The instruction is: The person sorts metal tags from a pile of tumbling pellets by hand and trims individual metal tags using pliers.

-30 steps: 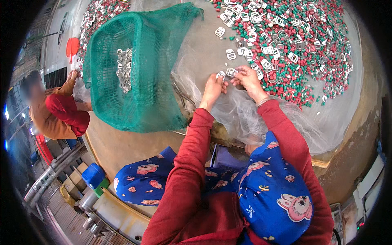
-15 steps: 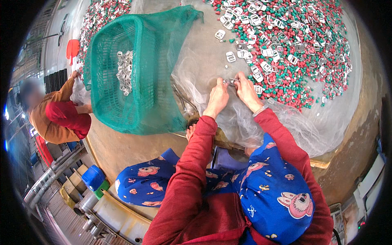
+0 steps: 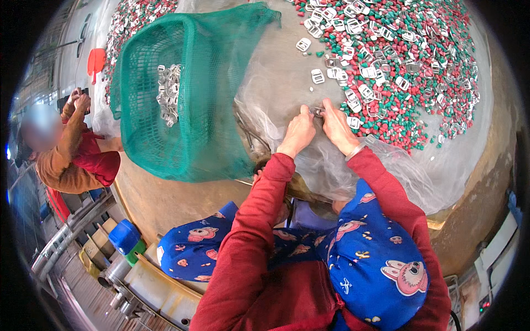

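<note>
Both hands pinch one small metal buckle [image 3: 317, 111], it seems: left hand [image 3: 298, 131] and right hand [image 3: 335, 126] meet at it. The red-and-green pile [image 3: 419, 71] lies at two o'clock, the green net basket [image 3: 190, 99] at nine o'clock.

Red sleeves [image 3: 265, 220], blue cartoon-print apron [image 3: 370, 265]

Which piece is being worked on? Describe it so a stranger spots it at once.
Start at the green mesh basket and go right across the clear plastic sheet to the pile of red and green bits. At the pile's near edge, the left hand and right hand meet on one small metal buckle. Its neighbours lie loose; only this one is held.
</note>
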Demonstrator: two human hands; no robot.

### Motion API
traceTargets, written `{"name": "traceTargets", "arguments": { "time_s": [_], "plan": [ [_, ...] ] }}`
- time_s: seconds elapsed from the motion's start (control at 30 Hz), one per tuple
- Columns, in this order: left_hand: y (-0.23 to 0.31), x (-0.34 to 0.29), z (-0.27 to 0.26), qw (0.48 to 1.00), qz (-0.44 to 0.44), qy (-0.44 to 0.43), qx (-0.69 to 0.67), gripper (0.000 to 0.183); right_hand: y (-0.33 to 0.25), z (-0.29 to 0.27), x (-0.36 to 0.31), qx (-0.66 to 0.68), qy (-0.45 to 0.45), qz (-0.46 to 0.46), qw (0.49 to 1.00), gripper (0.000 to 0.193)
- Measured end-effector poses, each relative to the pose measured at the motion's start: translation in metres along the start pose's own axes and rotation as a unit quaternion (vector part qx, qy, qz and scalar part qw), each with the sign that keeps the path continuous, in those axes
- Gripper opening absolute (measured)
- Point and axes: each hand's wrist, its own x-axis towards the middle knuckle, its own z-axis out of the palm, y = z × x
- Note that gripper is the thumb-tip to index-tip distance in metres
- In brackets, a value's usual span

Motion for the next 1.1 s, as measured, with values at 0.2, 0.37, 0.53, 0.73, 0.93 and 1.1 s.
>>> {"name": "traceTargets", "arguments": {
  "time_s": [0.2, 0.37, 0.53, 0.73, 0.93, 1.1],
  "plan": [
    [-0.002, 0.003, 0.004, 0.999, 0.029, 0.003, 0.033, 0.017, 0.0, -0.005, 0.005, -0.001, -0.062, 0.022, 0.998, 0.034],
    [0.013, -0.004, 0.011, 0.999, -0.012, 0.024, 0.027, 0.02, 0.012, -0.002, 0.007, 0.01, -0.079, 0.05, 0.996, 0.024],
    [0.022, -0.009, 0.028, 0.998, -0.041, 0.044, 0.031, 0.024, 0.0, -0.009, 0.007, -0.009, -0.073, 0.077, 0.994, 0.017],
    [0.006, -0.015, -0.004, 0.985, -0.08, 0.121, -0.089, 0.019, -0.009, -0.012, 0.006, 0.116, -0.059, 0.132, 0.983, 0.02],
    [-0.002, -0.047, -0.021, 0.815, -0.017, 0.0, -0.579, 0.025, -0.047, -0.065, -0.016, 0.628, -0.049, 0.165, 0.759, 0.013],
    [0.01, -0.053, -0.01, 0.848, 0.12, 0.075, -0.51, 0.024, -0.048, -0.07, -0.026, 0.4, -0.04, 0.139, 0.905, 0.016]
  ]
}}
